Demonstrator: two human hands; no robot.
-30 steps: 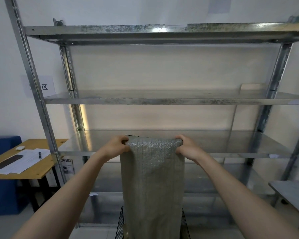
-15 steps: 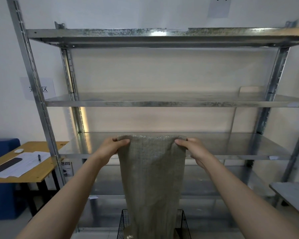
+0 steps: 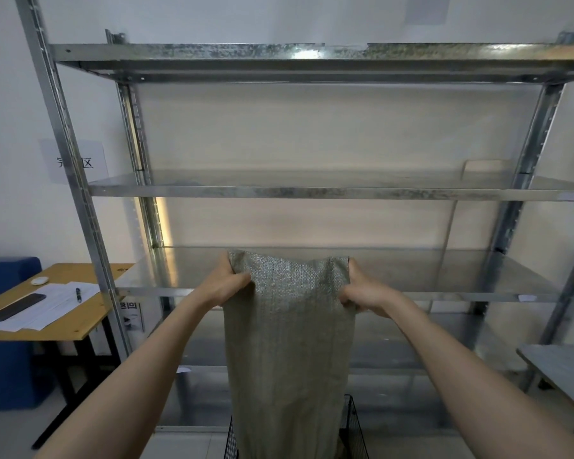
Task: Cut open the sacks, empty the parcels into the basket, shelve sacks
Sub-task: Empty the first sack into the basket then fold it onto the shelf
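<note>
Head cam shows my left hand point(image 3: 227, 286) and right hand point(image 3: 362, 293) each pinching a top corner of the sack point(image 3: 289, 342), hanging limp over the basket point(image 3: 355, 432), so I reckon it's emptied and next up is lifting it flat onto the shelf point(image 3: 461, 295).

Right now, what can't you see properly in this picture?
In the head view:
The basket is mostly behind the sack and cut by the bottom edge, so its contents are hidden.
The sack's lower end is cut off by the bottom edge.
The wall sign is partly covered by the shelf post.
The paper up top is blurred and cut by the top edge.
</note>
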